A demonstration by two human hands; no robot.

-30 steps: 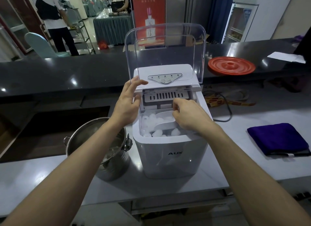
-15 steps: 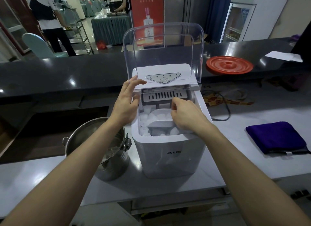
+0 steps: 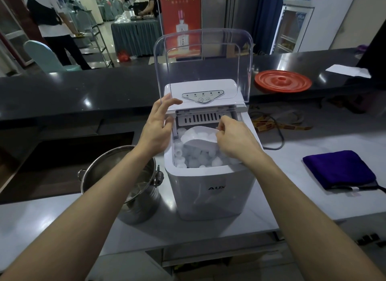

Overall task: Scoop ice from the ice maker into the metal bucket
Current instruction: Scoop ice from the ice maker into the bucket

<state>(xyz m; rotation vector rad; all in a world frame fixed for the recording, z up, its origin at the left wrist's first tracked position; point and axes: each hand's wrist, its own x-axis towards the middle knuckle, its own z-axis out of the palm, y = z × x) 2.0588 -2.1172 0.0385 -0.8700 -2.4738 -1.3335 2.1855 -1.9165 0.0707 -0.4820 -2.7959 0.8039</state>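
A white ice maker (image 3: 211,193) stands on the grey counter with its clear lid (image 3: 203,57) raised. Its bin holds a heap of ice (image 3: 194,159). My right hand (image 3: 234,140) grips a white plastic scoop (image 3: 198,139) loaded with ice, lifted just above the heap. My left hand (image 3: 158,128) rests with straight fingers on the machine's top left edge. The metal bucket (image 3: 123,176) stands left of the machine, with some ice inside, partly hidden by my left forearm.
A folded purple cloth (image 3: 338,170) lies on the counter to the right. A red round lid (image 3: 283,81) sits on the black bar top behind. A cable (image 3: 277,138) runs behind the machine. A dark sink recess (image 3: 62,153) lies to the left. People stand far back.
My right hand has raised the scoop out of the ice heap and drawn it back toward the machine's rear, now filled with ice. My left hand stays on the machine's edge.
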